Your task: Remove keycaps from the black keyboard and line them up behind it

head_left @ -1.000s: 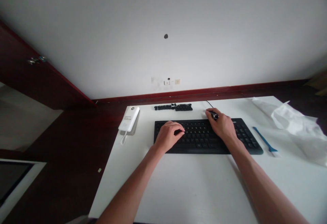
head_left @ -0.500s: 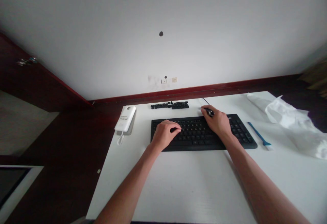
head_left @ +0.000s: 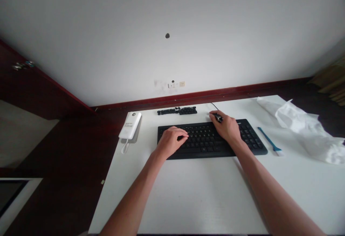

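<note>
Keyboard [head_left: 199,137] — under left fingers [head_left: 181,131]; right fingers [head_left: 220,113] — past far edge.

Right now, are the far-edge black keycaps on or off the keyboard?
Off: the keycaps lie beyond the keyboard, white tabletop showing between them.

no wording or number is legible. a few dark printed lines [head_left: 128,124] stand on the white device [head_left: 131,118] by the far left corner of the bench [head_left: 205,196], too small to make out. the black keyboard [head_left: 205,139], nearer the bench's far edge than its near one, carries pale key markings, likewise unreadable.
</note>
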`<state>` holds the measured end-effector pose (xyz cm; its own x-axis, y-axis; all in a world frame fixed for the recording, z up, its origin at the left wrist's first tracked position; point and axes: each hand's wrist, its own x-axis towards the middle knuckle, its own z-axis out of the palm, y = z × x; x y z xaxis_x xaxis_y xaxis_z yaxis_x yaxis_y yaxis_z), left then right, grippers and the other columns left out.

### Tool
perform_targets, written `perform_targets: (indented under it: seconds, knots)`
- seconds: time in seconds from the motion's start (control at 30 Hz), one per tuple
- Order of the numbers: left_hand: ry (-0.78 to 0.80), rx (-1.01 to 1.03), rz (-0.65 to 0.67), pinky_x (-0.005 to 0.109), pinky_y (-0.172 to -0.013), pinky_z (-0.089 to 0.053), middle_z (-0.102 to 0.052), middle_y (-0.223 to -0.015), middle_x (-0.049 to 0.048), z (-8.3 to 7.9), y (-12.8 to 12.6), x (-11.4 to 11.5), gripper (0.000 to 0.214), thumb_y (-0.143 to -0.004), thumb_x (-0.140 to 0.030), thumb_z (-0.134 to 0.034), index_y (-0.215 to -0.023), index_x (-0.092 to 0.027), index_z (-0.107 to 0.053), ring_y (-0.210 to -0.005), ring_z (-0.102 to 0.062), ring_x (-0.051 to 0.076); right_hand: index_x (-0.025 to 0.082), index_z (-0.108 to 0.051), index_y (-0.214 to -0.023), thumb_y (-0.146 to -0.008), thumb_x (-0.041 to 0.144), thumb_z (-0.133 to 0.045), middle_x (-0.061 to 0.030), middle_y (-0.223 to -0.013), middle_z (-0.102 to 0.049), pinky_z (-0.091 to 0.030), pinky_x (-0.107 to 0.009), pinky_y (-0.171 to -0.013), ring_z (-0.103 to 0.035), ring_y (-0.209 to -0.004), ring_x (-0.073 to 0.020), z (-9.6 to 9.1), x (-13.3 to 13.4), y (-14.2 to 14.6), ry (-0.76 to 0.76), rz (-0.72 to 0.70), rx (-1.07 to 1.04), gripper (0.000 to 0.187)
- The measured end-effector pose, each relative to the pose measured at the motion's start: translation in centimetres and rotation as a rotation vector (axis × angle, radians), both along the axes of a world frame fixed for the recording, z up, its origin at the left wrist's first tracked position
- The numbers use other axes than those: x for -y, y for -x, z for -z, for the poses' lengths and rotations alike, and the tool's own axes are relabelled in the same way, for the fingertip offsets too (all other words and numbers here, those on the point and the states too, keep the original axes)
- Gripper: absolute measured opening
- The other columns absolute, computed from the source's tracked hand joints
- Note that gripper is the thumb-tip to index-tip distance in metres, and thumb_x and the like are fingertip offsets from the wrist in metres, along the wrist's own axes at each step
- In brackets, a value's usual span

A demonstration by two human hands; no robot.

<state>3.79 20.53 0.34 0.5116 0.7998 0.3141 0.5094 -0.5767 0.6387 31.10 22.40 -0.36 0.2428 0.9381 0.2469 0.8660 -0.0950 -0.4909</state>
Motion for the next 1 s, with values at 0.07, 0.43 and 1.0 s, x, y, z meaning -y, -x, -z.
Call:
perform_targets:
  seconds: [0.07, 0.43, 1.0]
  knots:
    - [-0.022, -0.021, 0.013, 0.036, -0.095, -0.057, -0.080, -0.104, 0.0015, -0.1, -0.1, 0.0, 0.011, -0.092, -0.017, -0.070, -0.093, -0.024, -0.079, -0.098, -0.072, 0.018, 0.032, -0.077, -0.113, -0.095, 0.054, -0.052, -0.0075, -0.076, -0.074, -0.041, -0.033, -0.061, -0.068, -0.069, -0.0282, 0.0, 0.0, 0.0, -0.007, -0.002, 0.002, 0.038]
    - [-0.018, -0.064, 0.001, 0.034, -0.093, -0.054, -0.077, -0.101, -0.0004, -0.4, -0.3, 0.3, 0.014, -0.091, -0.012, -0.067, -0.096, -0.024, -0.073, -0.097, -0.069, 0.018, 0.031, -0.077, -0.112, -0.095, 0.053, -0.052, -0.0077, -0.077, -0.074, -0.042, -0.034, -0.062, -0.068, -0.071, -0.0287, -0.2, 0.1, 0.1, -0.010, -0.013, -0.024, 0.037]
    - [-0.020, 0.017, -0.064, 0.032, -0.090, -0.053, -0.074, -0.101, 0.0013, -1.0, 0.0, 0.4, 0.017, -0.090, -0.018, -0.070, -0.106, -0.024, -0.071, -0.095, -0.068, 0.018, 0.018, -0.071, -0.101, -0.094, 0.058, -0.058, 0.0040, -0.057, -0.044, -0.040, -0.032, -0.060, -0.042, -0.055, -0.0154, -0.8, 0.3, 3.0, -0.033, -0.309, -1.023, 0.042]
